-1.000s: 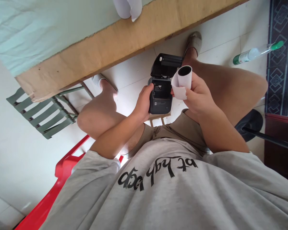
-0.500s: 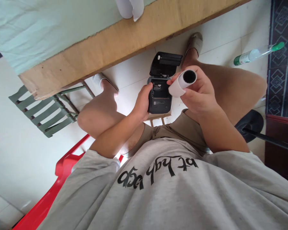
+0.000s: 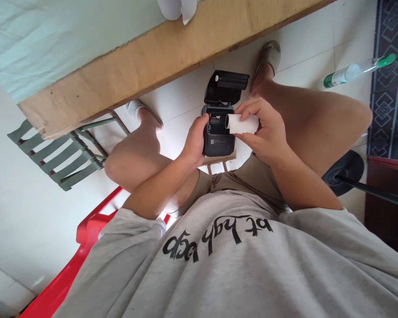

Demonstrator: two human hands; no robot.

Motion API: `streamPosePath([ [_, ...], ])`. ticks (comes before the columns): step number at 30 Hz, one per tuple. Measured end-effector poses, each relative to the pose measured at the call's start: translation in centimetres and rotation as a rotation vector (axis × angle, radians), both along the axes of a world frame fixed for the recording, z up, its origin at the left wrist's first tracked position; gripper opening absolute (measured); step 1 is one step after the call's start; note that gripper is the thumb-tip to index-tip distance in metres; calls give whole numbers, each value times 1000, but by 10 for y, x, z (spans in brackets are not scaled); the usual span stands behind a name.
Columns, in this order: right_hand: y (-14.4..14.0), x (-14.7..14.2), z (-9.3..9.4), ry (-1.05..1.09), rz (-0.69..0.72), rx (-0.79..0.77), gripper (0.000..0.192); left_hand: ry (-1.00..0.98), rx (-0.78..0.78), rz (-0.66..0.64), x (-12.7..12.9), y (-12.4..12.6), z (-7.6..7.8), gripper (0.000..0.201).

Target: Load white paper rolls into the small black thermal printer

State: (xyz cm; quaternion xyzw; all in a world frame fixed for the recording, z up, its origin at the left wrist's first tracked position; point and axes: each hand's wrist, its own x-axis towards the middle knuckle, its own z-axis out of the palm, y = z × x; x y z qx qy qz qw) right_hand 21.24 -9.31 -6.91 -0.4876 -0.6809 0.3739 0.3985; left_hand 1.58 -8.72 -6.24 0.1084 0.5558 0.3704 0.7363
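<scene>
My left hand (image 3: 196, 138) is closed round the left side of a small black label printer (image 3: 220, 145), its thumb on the top rim. The printer's lid (image 3: 223, 88) stands open on the far side, with a dark roller along its edge. Inside the bay, a small light part shows near the left wall. Between the thumb and fingers of my right hand (image 3: 267, 126) is a white paper roll (image 3: 247, 124). The roll lies sideways, its dark hollow end facing left, over the right edge of the open bay. Whether it touches the printer I cannot tell.
A wooden table edge (image 3: 135, 62) with a pale green cloth runs across the top, bearing curled white paper (image 3: 175, 9). A folding stool (image 3: 58, 152) and red chair (image 3: 82, 247) are at left. A plastic bottle (image 3: 354, 74) lies on the floor at right.
My right hand has turned the paper roll from facing up at me to lying sideways, and moved it slightly left over the printer's bay. My left hand still holds the printer.
</scene>
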Motion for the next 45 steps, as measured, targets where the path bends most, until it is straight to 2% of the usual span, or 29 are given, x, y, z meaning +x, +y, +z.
streamPosePath([
  [9, 0, 0, -3, -224, -48, 143, 19, 12, -9, -40, -1, -2, -1, 40],
  [16, 2, -6, -6, -378, -2, 290, 10, 32, -1, -49, -2, -4, -2, 39],
  [19, 2, -8, -9, -463, -24, 282, 5, 26, 3, -42, -2, -5, 0, 41],
  [22, 0, -9, -12, -517, -56, 206, 11, 29, 27, -19, -2, -6, 1, 42],
  [26, -3, -13, -12, -455, -69, 148, 20, 24, 43, -2, -1, -7, 2, 43],
  [31, -1, -14, -7, -121, -97, 139, 22, 3, 30, 16, 0, -4, 5, 44],
  [33, 1, -13, -8, -65, -84, 139, 25, -9, 28, 7, 0, -3, 6, 43],
  [37, 2, -13, -14, -182, -70, 169, 23, -29, 19, -28, 0, -4, 7, 40],
  [40, 0, -14, -16, -289, -72, 134, 19, -18, 21, -31, 0, -5, 6, 40],
  [43, -1, -16, -18, -326, -35, 120, 7, 9, 35, -38, -1, -6, 3, 42],
  [45, -1, -17, -17, -339, -33, 139, 9, 23, 43, -42, -1, -6, 1, 45],
])
